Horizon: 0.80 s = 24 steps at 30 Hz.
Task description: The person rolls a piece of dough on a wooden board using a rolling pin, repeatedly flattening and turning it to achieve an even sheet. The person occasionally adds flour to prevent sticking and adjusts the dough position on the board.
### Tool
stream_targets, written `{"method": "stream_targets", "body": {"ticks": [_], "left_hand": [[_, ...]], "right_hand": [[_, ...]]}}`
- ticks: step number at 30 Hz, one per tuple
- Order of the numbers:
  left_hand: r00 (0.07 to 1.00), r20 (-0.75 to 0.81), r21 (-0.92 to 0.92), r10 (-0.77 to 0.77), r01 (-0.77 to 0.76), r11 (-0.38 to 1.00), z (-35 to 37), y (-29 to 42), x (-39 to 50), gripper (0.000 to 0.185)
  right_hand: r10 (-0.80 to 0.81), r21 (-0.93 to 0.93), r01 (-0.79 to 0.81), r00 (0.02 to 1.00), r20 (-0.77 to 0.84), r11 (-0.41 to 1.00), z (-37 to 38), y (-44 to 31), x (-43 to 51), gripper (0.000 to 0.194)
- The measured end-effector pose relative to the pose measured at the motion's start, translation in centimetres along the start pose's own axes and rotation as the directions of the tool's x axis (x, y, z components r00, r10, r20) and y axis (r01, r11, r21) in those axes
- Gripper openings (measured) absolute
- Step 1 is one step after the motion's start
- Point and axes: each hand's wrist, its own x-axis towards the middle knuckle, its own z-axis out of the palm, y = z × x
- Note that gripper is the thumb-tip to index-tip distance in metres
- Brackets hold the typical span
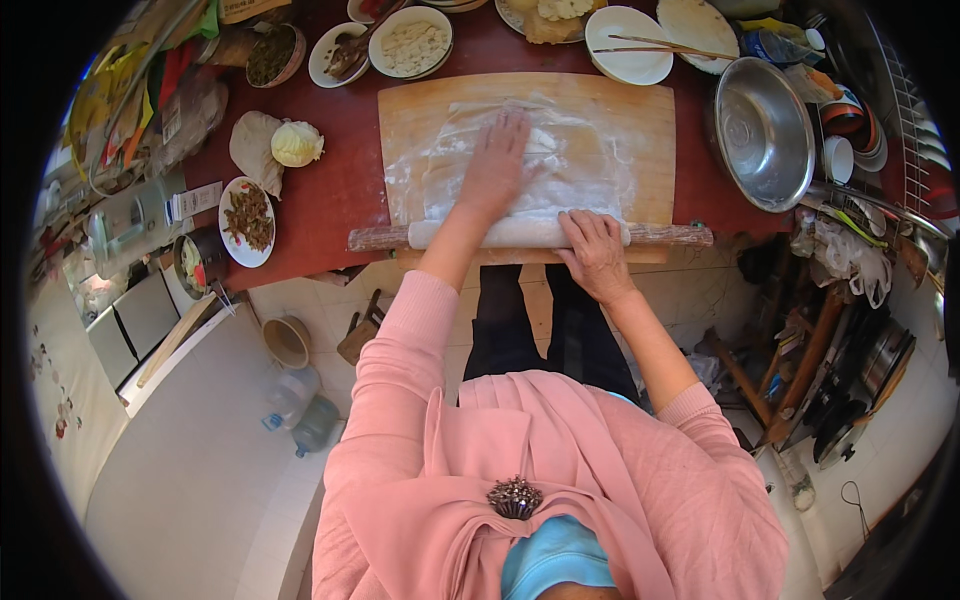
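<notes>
A thin, floured sheet of dough [581, 180] lies over a wooden board [651, 127]. Its near edge is wound around a long wooden rolling pin [379, 239], whose two bare ends stick out at the sides. My left hand [496, 169] is spread flat over the dough, slightly blurred, with nothing in its fingers. White flour [546, 141] lies in patches beside it. With fingers curled over the top and thumb on the near side, my right hand [598, 251] grips the dough-wrapped pin right of its middle.
The board rests on a red table [322, 202]. Behind it stand a bowl of pale crumbs [415, 46] and a white bowl [628, 56] with chopsticks across it. A steel basin [765, 135] is at right. A cabbage [296, 144] and a plate of food [248, 223] sit left.
</notes>
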Motion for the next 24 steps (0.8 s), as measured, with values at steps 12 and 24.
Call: {"method": "stream_targets", "body": {"ticks": [12, 24], "left_hand": [[0.870, 0.367, 0.052, 0.329, -0.373, 0.926, -1.0, -1.3, 0.0, 0.070], [0.962, 0.254, 0.172, 0.096, -0.143, 0.975, -2.9, -4.8, -1.1, 0.070]], "right_hand": [[-0.014, 0.008, 0.014, 1.000, -0.002, 1.000, 0.2, 0.5, 0.2, 0.062], [-0.017, 0.035, 0.018, 1.000, -0.023, 0.999, 0.0, 0.7, 0.3, 0.063]]}}
